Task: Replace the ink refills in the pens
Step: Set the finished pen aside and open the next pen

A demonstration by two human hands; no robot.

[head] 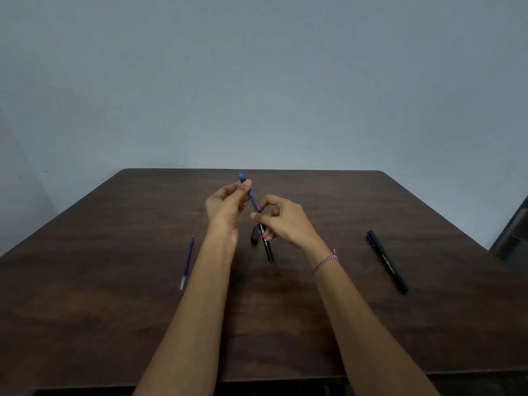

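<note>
Dark brown wooden tabletop (114,324), seen from the near edge; grey-blue wall (257,67) behind the far edge.

Both hands are held up over the middle of the tabletop, toward the far edge, close together.

Left hand (225,204): fingers are curled, and thumb and fingertips are pinched on the upper part of a blue refill (253,200), just below its translucent blue tip piece. The refill is tilted, its top leaning away toward the far edge.

Right hand (283,221): closed on a black pen barrel (268,251). Thumb and forefinger are pinched at the barrel's upper mouth, and the lower fingers are wrapped round the barrel behind. The blue refill is seen running down into that mouth; how far it sits inside cannot be told. The barrel's lower end points toward the near edge and is clear of the wood. White lettering is seen on the barrel, too small to read.

A thin woven bracelet (325,261) is worn on the right wrist.

A short black cap (254,237) is lying on the tabletop just left of the held barrel.

A loose refill (187,261) is lying flat toward the left edge, well apart from the hands, its pale end toward the near edge.

A second pen (387,261), black and capped, is lying flat toward the right edge.
</note>
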